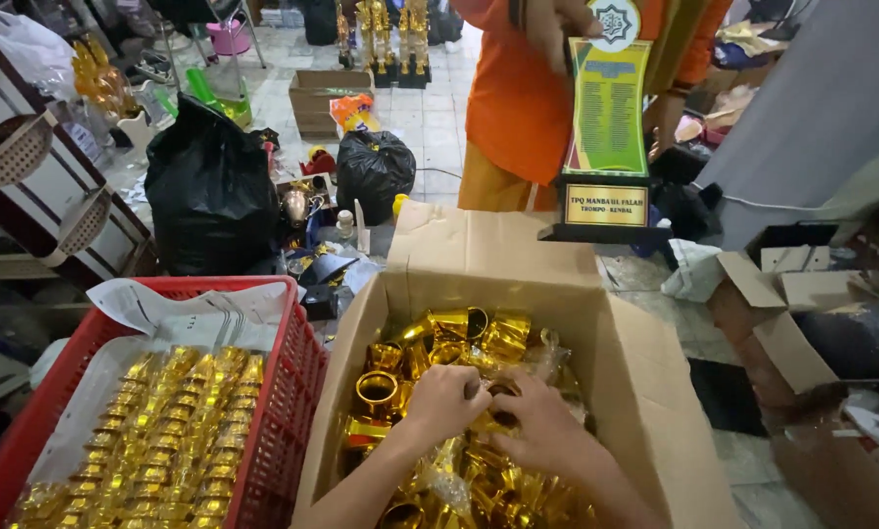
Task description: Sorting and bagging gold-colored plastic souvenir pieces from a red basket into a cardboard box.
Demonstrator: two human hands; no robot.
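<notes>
Both hands are down inside an open cardboard box full of shiny gold cups, some in loose clear wrap. The left hand is curled over the pile with its fingers bent, and the right hand meets it just beside, fingers closed around a small gold piece between them; how firmly either grips is hard to tell. To the left of the hands sits a red crate lined with paper and packed with rows of gold parts. Beyond the box, another person in orange holds a green trophy plaque.

The cups look thin and slippery. Digging among them could dent or scratch the finish, and the clear wrap could snag a piece and pull others loose.
</notes>
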